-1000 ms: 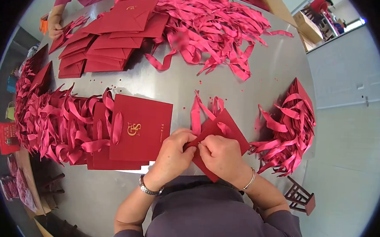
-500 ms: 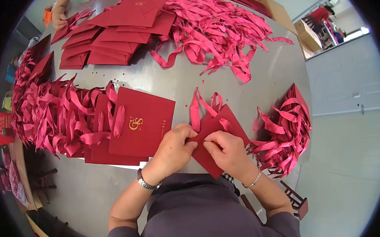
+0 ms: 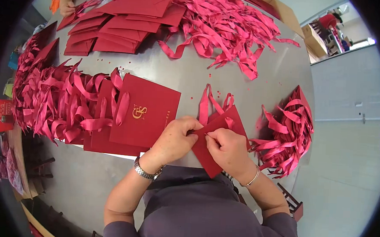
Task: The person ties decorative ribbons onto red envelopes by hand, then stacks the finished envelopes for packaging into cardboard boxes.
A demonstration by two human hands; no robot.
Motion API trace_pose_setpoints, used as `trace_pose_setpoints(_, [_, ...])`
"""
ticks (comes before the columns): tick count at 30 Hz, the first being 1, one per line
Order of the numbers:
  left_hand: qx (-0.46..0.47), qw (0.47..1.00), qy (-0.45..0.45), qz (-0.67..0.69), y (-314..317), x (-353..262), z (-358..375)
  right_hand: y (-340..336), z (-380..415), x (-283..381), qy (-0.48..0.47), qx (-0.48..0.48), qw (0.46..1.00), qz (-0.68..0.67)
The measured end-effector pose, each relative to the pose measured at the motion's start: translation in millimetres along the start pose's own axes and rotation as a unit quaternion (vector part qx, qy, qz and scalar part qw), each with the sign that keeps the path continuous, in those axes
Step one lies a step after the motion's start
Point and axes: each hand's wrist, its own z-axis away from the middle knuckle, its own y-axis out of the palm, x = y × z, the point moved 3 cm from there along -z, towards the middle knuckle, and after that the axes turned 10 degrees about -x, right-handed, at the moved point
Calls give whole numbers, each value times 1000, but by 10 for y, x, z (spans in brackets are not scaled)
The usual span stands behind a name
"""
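A small red paper gift bag [image 3: 206,161] lies tilted at the table's front edge, with pink ribbon handles [image 3: 204,107] looping out beyond its top. My left hand [image 3: 176,138] is closed in a pinch at the bag's left edge. On the bag's face, my right hand [image 3: 229,149] has thumb and forefinger pressed together at a bit of ribbon, its end mostly hidden by the fingers. Left of my hands lies a larger red bag [image 3: 149,112] with gold lettering, at the end of a long row of ribboned bags [image 3: 55,96].
Another bunch of ribboned bags [image 3: 290,128] stands on the right. Flat red bags [image 3: 128,27] and a heap of loose pink ribbons [image 3: 229,28] cover the far side of the metal table [image 3: 175,70]. A co-worker's hand [image 3: 67,5] holds ribboned pieces at the far left.
The view has tilted and shifted slightly, so the table's contents sit further right. Both hands keep their pinches on the small bag, with hardly any movement.
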Motion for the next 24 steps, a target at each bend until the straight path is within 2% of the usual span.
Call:
trace_pose_setpoints(7, [-44,998,23,-27,41,17,-1,38,-116,123,-92,72,984,136])
trace_pose_setpoints(11, [-63,996,42,-50,52,17,19,24,-104,130,-97,86,980,154])
trace_pose_setpoints(13, [-64,996,45,-50,44,37,19,0,-106,33,-44,29,998,38])
trace_pose_setpoints(14, [-66,996,45,-46,41,42,16,-22,-106,31,-45,32,998,40])
trace_pose_setpoints(16, [-61,994,65,-58,34,25,6,-71,-95,8,15,31,999,6])
trace_pose_setpoints(17, [-61,994,64,-56,14,20,-7,-77,-91,6,16,33,999,7])
trace_pose_setpoints(19, [-20,1000,5,-10,-17,32,-34,-85,-84,14,-18,41,999,6])
trace_pose_setpoints(24, [-1,1000,-22,13,-33,12,-33,-12,-53,61,-42,26,999,17])
